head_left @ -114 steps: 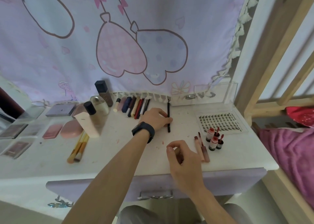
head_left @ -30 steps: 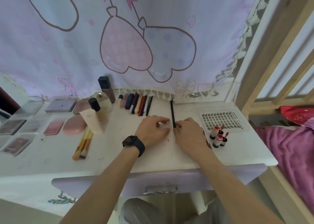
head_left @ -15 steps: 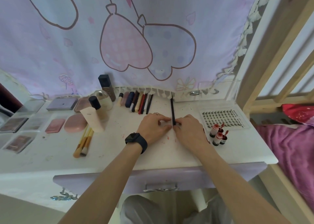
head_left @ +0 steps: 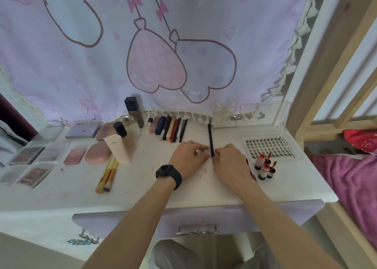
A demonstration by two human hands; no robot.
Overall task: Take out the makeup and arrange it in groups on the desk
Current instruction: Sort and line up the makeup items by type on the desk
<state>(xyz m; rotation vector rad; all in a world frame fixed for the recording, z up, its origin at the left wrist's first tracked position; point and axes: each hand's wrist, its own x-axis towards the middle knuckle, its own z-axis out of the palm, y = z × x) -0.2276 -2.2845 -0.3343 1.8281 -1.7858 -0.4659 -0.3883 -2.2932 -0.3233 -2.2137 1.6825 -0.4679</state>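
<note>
White desk (head_left: 142, 187), makeup already laid out in groups across it; your left hand (head_left: 188, 156) and right hand (head_left: 230, 162) meet at mid-desk, both with fingers curled. Left fingertips sit against the left side of the pencil (head_left: 210, 138) and the right ones cover its near end, but you can't tell pinch from plain touch on either side. The pencil is thin, long and all black, lying flat and straight, its far end at the curtain fringe (head_left: 193, 115), between the pen row (head_left: 173, 130) and the lash tray (head_left: 269, 146).
</note>
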